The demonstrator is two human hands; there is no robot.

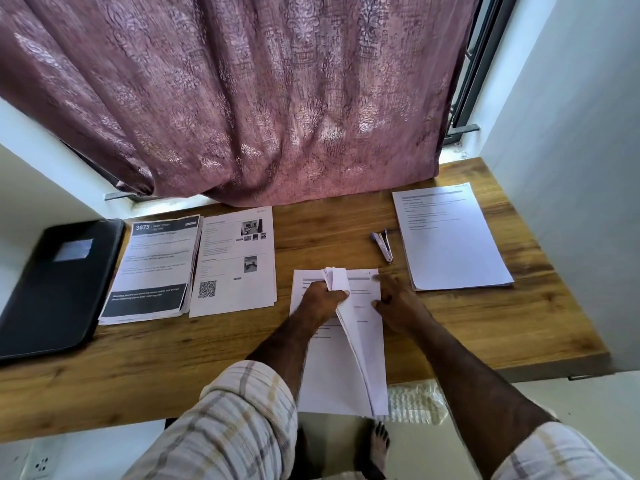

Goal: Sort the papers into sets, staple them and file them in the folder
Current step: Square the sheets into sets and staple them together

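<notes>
- Wooden surface under a mauve curtain, with paperwork laid out in piles along it.
- Sorting looks to be the step in hand: the left hand has its fingers curled round a lifted sheaf of sheets, folded back from the working stack at 6 o'clock.
- Right hand rests on that stack's right edge, fingers loosely bent; whether it pinches a sheet cannot be told.
- Three piles already lie apart: a dark-banded set and a photo-and-QR set at 10 o'clock, and a plain set at 2 o'clock.
- Stapler lies untouched at 1 o'clock, between the working stack and the plain set.
- Black folder sits closed at 9 o'clock.
- Next move likely calls for carrying the lifted sheaf to its matching pile, edges squared for stapling.
</notes>
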